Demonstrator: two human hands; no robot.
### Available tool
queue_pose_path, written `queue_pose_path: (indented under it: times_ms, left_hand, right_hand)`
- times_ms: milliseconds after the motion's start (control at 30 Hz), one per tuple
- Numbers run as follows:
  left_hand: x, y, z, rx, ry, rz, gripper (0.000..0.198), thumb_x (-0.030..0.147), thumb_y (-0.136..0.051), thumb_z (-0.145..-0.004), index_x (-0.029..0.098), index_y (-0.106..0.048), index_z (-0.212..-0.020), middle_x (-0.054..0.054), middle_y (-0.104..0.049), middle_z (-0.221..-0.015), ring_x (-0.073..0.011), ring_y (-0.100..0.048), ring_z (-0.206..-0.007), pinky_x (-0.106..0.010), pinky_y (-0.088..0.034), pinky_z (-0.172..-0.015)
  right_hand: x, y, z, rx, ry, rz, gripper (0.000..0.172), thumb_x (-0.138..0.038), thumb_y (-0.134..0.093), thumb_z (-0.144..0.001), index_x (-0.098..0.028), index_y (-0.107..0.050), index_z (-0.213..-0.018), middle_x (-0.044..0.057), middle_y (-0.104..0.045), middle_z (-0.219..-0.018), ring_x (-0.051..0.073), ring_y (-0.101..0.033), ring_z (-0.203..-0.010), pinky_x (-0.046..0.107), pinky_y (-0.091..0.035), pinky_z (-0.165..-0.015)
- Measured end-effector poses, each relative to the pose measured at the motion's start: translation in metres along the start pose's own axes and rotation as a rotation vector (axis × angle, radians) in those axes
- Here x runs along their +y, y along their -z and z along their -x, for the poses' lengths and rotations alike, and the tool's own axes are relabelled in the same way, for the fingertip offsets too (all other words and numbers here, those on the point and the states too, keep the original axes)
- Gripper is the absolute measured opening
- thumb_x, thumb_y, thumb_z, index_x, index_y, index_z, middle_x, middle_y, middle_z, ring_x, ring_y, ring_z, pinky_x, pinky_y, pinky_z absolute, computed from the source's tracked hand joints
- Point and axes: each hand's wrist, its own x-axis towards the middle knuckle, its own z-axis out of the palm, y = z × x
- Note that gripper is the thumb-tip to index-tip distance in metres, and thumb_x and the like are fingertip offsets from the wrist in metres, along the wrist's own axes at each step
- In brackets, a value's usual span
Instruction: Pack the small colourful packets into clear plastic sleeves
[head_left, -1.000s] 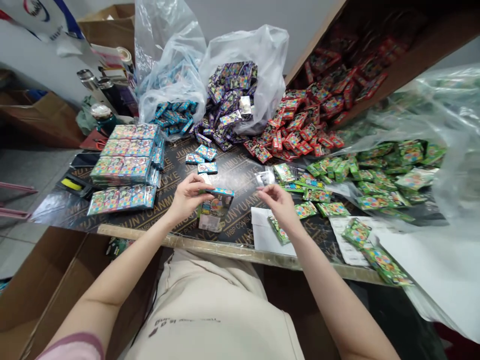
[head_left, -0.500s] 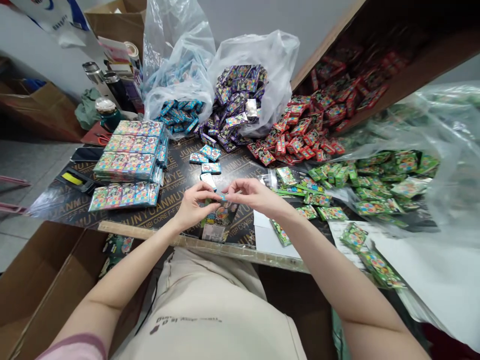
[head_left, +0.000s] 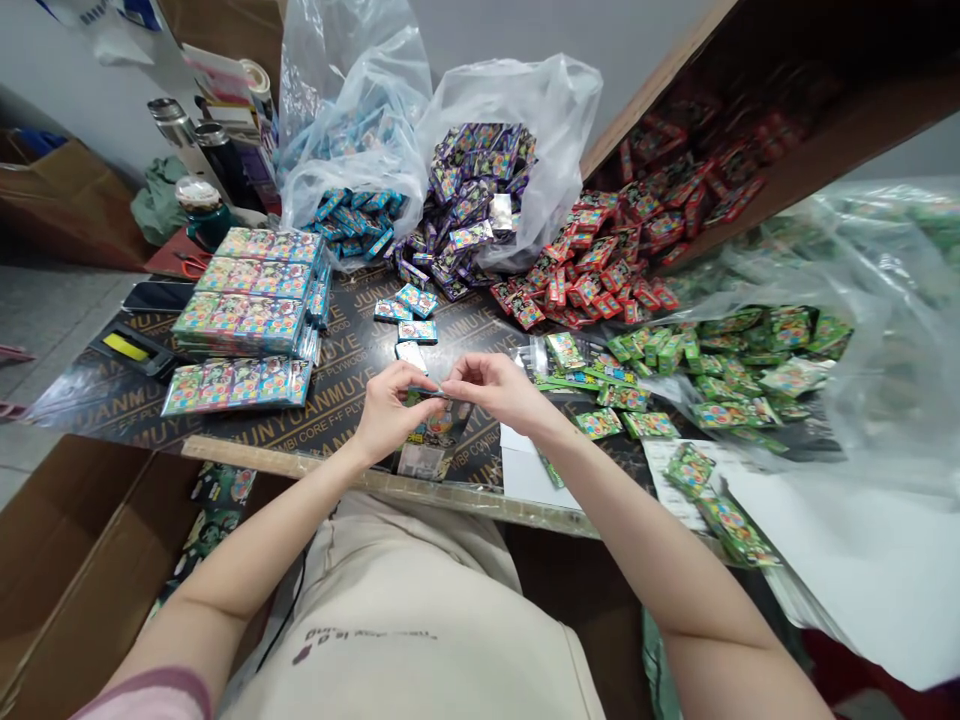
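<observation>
In front of my body both hands meet at a small blue box (head_left: pixel 429 390), mostly covered by the fingers so that only a thin edge shows. My left hand (head_left: pixel 397 405) pinches it from the left between thumb and fingers. From the right, my right hand (head_left: pixel 491 390) grips its other end. Below them a printed bag (head_left: pixel 431 430) lies on the dark table. Just beyond the fingers are several loose blue boxes (head_left: pixel 417 331) and one with a white face (head_left: pixel 410 355).
Stacked wrapped multi-packs (head_left: pixel 247 290) stand at the left. Plastic bags of blue boxes (head_left: pixel 352 225) and purple boxes (head_left: pixel 480 190) sit at the back. Red boxes (head_left: pixel 600 270) and green packets (head_left: pixel 720 380) spread rightward. An open carton (head_left: pixel 82 540) is below the table's left edge.
The view has shifted slightly. Both hands stay together on the small blue box, which shows less of its blue side now, as if turned.
</observation>
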Motion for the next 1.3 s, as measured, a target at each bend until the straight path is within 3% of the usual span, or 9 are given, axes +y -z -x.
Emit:
queue_pose_path:
  times_ms: [200,367,467,600,733,867,967,1100,1300]
  left_hand:
    - [-0.017,-0.007,0.008,0.036,0.209,0.248,0.055,0.025,-0.085,-0.057,0.019,-0.06,-0.105,-0.001,-0.066,-0.088,-0.0154,-0.064,-0.08,-0.024,-0.051,-0.069]
    - [-0.009,0.008,0.032,-0.102,0.261,0.258,0.026,0.035,-0.073,-0.075,0.014,-0.069,-0.088,-0.005,-0.073,-0.083,-0.0188,-0.068,-0.075,-0.031,-0.056,-0.071]
    - [0.016,0.042,0.048,-0.053,-0.075,-0.086,0.019,0.024,-0.066,-0.082,0.017,-0.071,-0.099,-0.005,-0.075,-0.091,-0.0174,-0.07,-0.08,-0.028,-0.056,-0.075]
    - [0.022,0.104,0.057,0.025,-0.543,-0.632,0.04,0.01,-0.062,-0.082,0.024,-0.064,-0.12,-0.006,-0.071,-0.113,-0.021,-0.066,-0.107,-0.036,-0.052,-0.096]
    - [-0.022,0.165,0.062,0.134,-0.545,-0.956,0.049,0.01,-0.064,-0.08,0.028,-0.061,-0.126,-0.002,-0.072,-0.112,-0.0247,-0.068,-0.103,-0.041,-0.055,-0.093]
    - [-0.08,0.198,0.063,0.218,-0.478,-1.016,0.064,0.016,-0.068,-0.078,0.046,-0.048,-0.132,0.014,-0.063,-0.125,-0.0278,-0.067,-0.105,-0.053,-0.055,-0.092]
    - [-0.106,0.206,0.064,0.118,-0.348,-1.004,0.07,0.019,-0.067,-0.08,0.051,-0.038,-0.136,0.02,-0.045,-0.14,-0.0307,-0.055,-0.123,-0.059,-0.046,-0.103]
    - [-0.109,0.203,0.064,0.132,-0.307,-1.018,0.073,0.028,-0.069,-0.079,0.058,-0.032,-0.135,0.027,-0.036,-0.142,-0.0303,-0.051,-0.127,-0.062,-0.046,-0.103]
    - [-0.093,0.158,0.053,0.136,-0.441,-0.952,0.07,0.026,-0.07,-0.078,0.046,-0.041,-0.138,0.013,-0.049,-0.142,-0.0312,-0.057,-0.119,-0.057,-0.048,-0.099]
  right_hand:
    - [0.011,-0.011,-0.004,0.139,-0.058,-0.128,0.03,-0.039,-0.074,-0.065,-0.019,-0.052,-0.065,-0.005,-0.053,-0.055,0.008,-0.045,-0.051,0.023,-0.032,-0.051]
    - [0.017,-0.009,0.002,0.295,-0.169,-0.397,0.038,-0.036,-0.068,-0.067,-0.025,-0.05,-0.098,-0.005,-0.065,-0.066,0.012,-0.058,-0.057,0.024,-0.043,-0.056]
    - [0.034,0.008,0.01,0.457,-0.118,-0.389,0.039,-0.042,-0.065,-0.073,-0.027,-0.052,-0.107,0.0,-0.069,-0.088,0.012,-0.063,-0.068,0.027,-0.049,-0.065]
    - [0.068,0.031,0.024,0.61,-0.065,-0.218,0.036,-0.048,-0.067,-0.075,-0.026,-0.06,-0.103,0.003,-0.067,-0.095,0.015,-0.063,-0.075,0.03,-0.049,-0.07]
    - [0.088,0.033,0.048,0.572,-0.074,-0.05,0.028,-0.045,-0.066,-0.077,-0.022,-0.064,-0.095,0.004,-0.067,-0.089,0.019,-0.062,-0.082,0.035,-0.049,-0.077]
    - [0.099,0.036,0.061,0.571,-0.026,0.193,0.024,-0.039,-0.056,-0.084,-0.02,-0.063,-0.095,0.007,-0.066,-0.095,0.021,-0.061,-0.089,0.037,-0.047,-0.083]
    - [0.114,0.058,0.067,0.648,-0.023,0.525,0.023,-0.036,-0.052,-0.086,-0.019,-0.064,-0.097,0.01,-0.065,-0.103,0.024,-0.057,-0.101,0.039,-0.043,-0.091]
    - [0.137,0.103,0.081,0.715,-0.234,0.933,0.033,-0.033,-0.048,-0.087,-0.015,-0.063,-0.11,0.016,-0.059,-0.117,0.03,-0.049,-0.112,0.043,-0.038,-0.095]
    - [0.158,0.163,0.075,0.655,-0.433,1.247,0.055,-0.018,-0.044,-0.081,-0.009,-0.045,-0.135,0.021,-0.045,-0.14,0.036,-0.033,-0.129,0.051,-0.028,-0.099]
